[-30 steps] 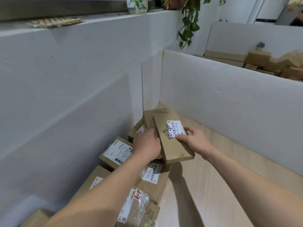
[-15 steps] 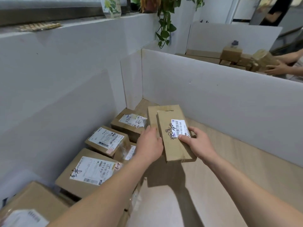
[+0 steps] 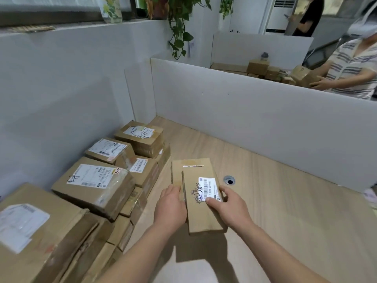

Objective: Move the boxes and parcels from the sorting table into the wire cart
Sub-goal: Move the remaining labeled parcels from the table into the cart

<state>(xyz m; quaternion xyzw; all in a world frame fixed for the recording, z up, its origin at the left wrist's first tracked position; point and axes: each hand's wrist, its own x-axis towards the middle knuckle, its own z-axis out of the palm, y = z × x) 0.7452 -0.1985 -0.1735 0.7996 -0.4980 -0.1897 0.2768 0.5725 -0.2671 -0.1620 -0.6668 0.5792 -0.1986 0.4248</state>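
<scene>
Brown cardboard parcel (image 3: 202,209) with white barcode label and black handwriting, brown boxes (image 3: 95,186) with white labels along the table's left edge, pale wood-grain table (image 3: 285,201), white partition walls (image 3: 255,119), green trailing plant (image 3: 179,27), striped beige-and-grey shirt (image 3: 350,64) far right

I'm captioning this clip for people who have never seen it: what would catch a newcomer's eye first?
First, the two flat cardboard parcels held stacked at centre, the left hand on one side and the right hand on the other, thumb on the top label. Next, the row of labelled boxes piled along the white wall at left. A person in a striped shirt handles boxes beyond the partition.
</scene>
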